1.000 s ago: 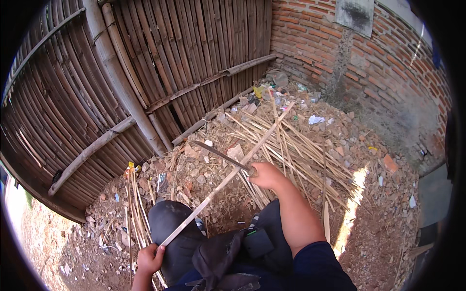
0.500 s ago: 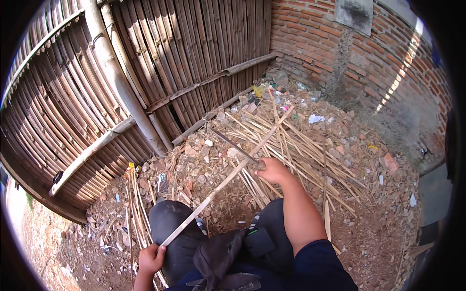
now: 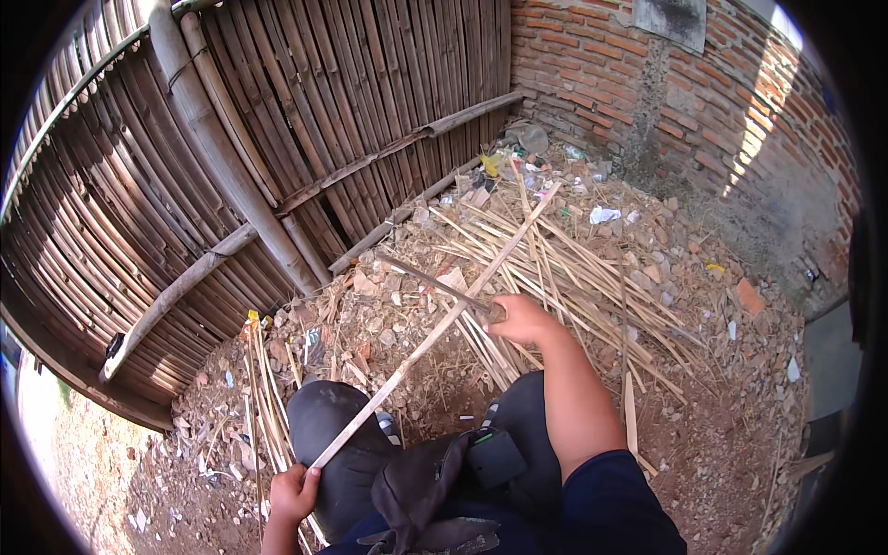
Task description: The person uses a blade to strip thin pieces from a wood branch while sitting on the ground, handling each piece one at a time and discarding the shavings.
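Note:
My left hand (image 3: 294,492) is closed round the near end of a long, pale bamboo strip (image 3: 400,375), beside my left knee. The strip slants away over my thigh toward the far right, its far part above a pile of split bamboo strips (image 3: 592,282). In my right hand (image 3: 520,321) is the handle of a long-bladed knife (image 3: 433,281), its narrow dark blade pointing far left. Blade and strip cross just left of my right fist; whether the edge presses into the strip I cannot tell.
More strips (image 3: 264,398) lie by my left knee. A bamboo slat wall (image 3: 370,102) rises on the left and a brick wall (image 3: 592,83) at the far right. Rubble and litter, including a white scrap (image 3: 604,215), cover the ground. A dark device (image 3: 497,460) rests on my lap.
The knife blade has swung slightly, its tip now further left and a little nearer me. Both hands keep their holds, and the strip stays almost in place.

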A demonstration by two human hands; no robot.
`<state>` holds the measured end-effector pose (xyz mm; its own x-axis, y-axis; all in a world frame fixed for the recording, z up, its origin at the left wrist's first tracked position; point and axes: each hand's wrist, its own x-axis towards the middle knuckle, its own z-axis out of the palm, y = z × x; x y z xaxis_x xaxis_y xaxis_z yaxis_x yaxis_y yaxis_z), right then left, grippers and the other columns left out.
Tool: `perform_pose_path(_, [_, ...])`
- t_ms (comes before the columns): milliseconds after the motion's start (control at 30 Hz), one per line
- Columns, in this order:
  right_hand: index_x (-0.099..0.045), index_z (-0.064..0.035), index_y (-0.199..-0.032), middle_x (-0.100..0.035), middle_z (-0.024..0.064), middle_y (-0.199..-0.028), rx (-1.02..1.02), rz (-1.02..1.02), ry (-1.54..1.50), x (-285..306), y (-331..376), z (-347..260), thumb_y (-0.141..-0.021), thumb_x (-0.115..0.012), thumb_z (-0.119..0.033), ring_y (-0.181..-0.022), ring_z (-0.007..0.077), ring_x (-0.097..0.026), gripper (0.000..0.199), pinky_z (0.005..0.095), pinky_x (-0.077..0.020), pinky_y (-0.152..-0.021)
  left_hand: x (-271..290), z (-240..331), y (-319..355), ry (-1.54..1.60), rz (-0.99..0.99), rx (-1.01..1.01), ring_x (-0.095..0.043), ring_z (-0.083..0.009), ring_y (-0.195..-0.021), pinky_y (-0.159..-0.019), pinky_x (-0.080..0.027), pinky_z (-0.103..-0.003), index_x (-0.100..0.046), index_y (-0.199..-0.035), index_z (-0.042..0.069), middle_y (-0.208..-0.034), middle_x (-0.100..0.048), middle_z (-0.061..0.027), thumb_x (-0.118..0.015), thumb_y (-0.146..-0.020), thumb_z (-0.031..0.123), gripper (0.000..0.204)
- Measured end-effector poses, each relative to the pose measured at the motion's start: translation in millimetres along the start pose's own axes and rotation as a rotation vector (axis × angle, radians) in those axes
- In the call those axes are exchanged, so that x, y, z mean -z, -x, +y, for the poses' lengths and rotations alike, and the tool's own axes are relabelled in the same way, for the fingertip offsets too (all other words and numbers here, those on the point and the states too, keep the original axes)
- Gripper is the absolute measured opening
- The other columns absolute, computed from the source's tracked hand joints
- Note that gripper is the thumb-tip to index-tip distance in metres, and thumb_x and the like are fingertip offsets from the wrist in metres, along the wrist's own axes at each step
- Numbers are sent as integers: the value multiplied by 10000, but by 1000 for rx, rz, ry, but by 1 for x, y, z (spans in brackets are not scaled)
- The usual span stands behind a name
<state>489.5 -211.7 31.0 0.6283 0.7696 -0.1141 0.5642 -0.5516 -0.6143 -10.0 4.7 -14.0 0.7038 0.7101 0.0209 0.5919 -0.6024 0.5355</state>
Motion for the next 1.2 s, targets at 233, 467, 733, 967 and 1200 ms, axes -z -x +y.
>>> perform_pose_path(233, [-639,-42,-1296,-670,231,-1237,-117,94,30,-1,-2,0,-823,-763,-311,-1139,377,-643,558,425,-506,-971,4,6,0,-23,6,-9,-538,-373,-472,-490,-409,-458,-498,-614,36,-515,-516,-174,-661,-943,353,485])
perform_pose_path(467, [-655,-47,-1247,-692,224,-1130,79,21,73,-7,8,-33,-820,-768,-320,-1076,404,-652,519,456,-520,-926,3,6,1,-20,3,-1,-529,-378,-470,-490,-400,-464,-493,-610,32,-513,-501,-181,-658,-941,338,480])
perform_pose_path(733, [-653,-32,-1271,-694,235,-1144,30,44,42,-4,-4,3,-787,-805,-339,-1078,381,-667,593,434,-520,-927,-1,0,0,-31,5,-21,-550,-414,-509,-505,-406,-481,-498,-622,30,-530,-511,-199,-650,-944,344,474])
perform_pose_path(967, [-646,-49,-1283,-680,239,-1166,-93,55,25,3,3,-20,-814,-768,-328,-1098,393,-650,559,445,-520,-934,1,1,1,-43,20,-23,-558,-423,-518,-509,-407,-491,-494,-622,32,-532,-510,-201,-649,-947,350,480])
perform_pose_path(1200, [-679,-64,-1197,-700,213,-1084,120,-12,117,-4,13,-43,-827,-766,-316,-1041,386,-667,455,469,-519,-895,2,3,1,-2,16,-36,-533,-419,-498,-499,-394,-479,-474,-611,32,-528,-495,-202,-648,-951,325,481])
